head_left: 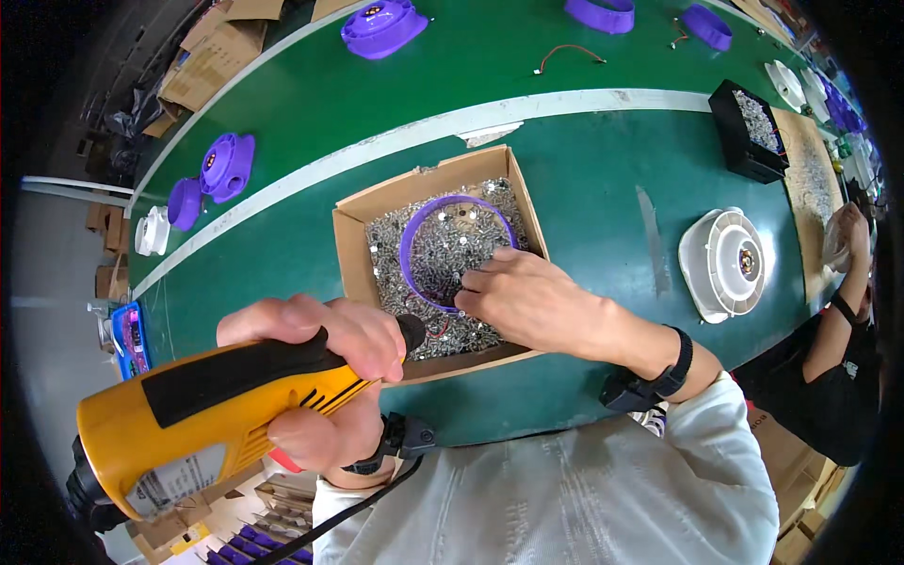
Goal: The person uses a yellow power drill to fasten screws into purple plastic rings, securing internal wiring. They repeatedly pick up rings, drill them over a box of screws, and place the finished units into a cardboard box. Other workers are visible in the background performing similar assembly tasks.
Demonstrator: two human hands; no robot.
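My left grip is wrapped around a yellow-and-black power driver, fingers pressed on its body. My right grip curls at the near right edge of a purple ring, over small metal pieces in a cardboard box on the green table; I cannot tell what those fingers pinch.
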